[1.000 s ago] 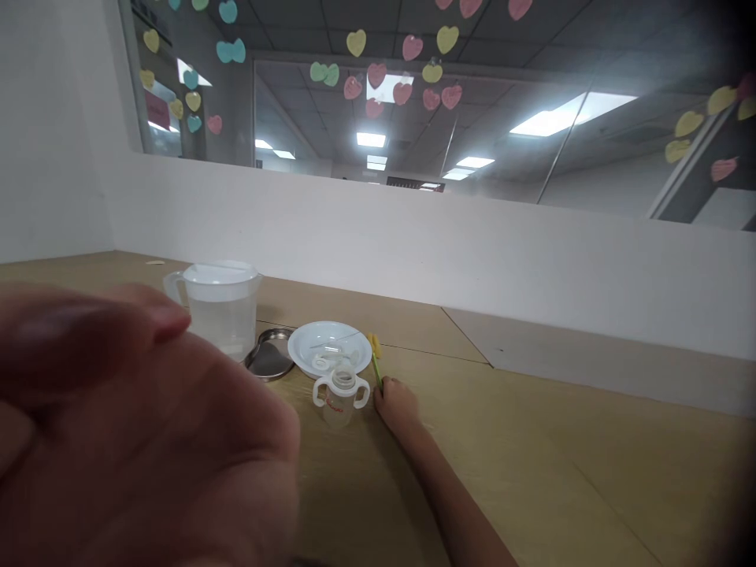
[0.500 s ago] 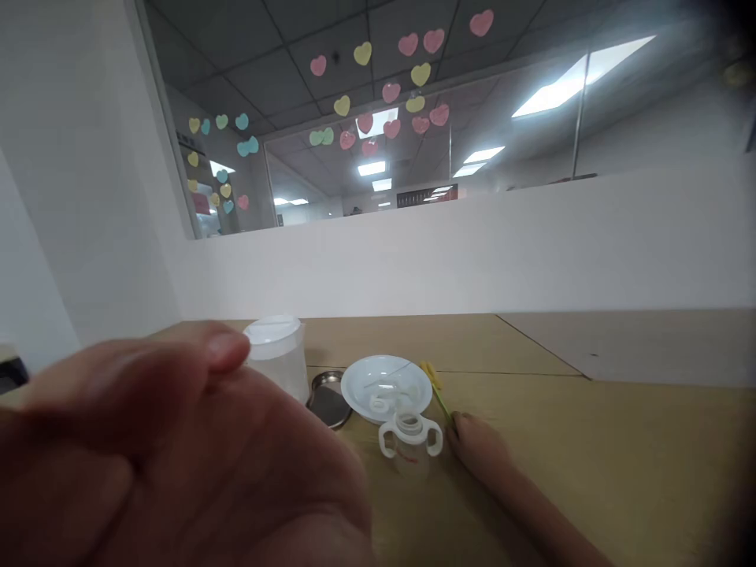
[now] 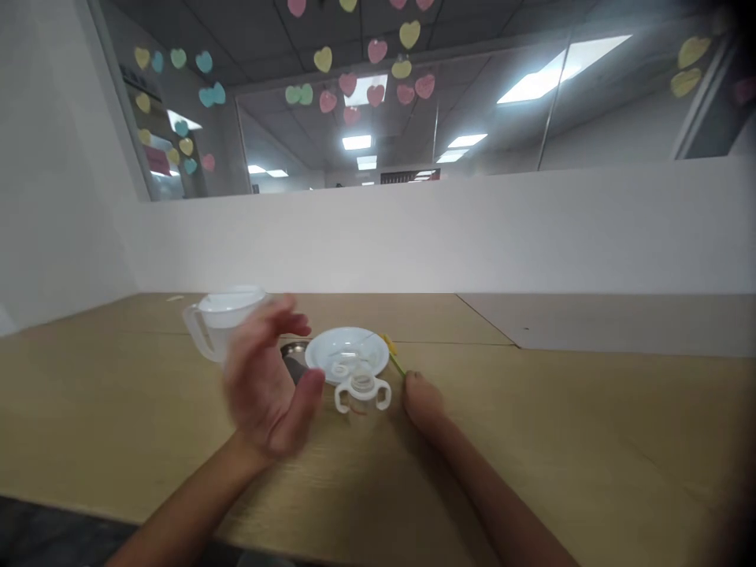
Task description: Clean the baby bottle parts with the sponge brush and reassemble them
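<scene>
My left hand (image 3: 267, 384) hovers above the wooden table (image 3: 591, 441), open, fingers spread and blurred, holding nothing. It is just left of a clear two-handled baby bottle (image 3: 362, 396) standing upright. My right hand (image 3: 420, 402) rests on the table right of the bottle, closed on a thin green and yellow stick (image 3: 393, 356). Behind the bottle sits a white plate (image 3: 347, 353) with small clear parts on it. A clear plastic jug (image 3: 221, 328) with a white lid stands at the back left, partly hidden by my left hand.
A round metal lid (image 3: 294, 354) lies between the jug and the plate, mostly covered by my left hand. A low white partition wall (image 3: 472, 236) runs along the table's far edge, with glass and paper hearts above it.
My left hand, earlier huge and close to the camera, has dropped away toward the table near the bottle. The view has shifted. My right hand stays by the stick.
</scene>
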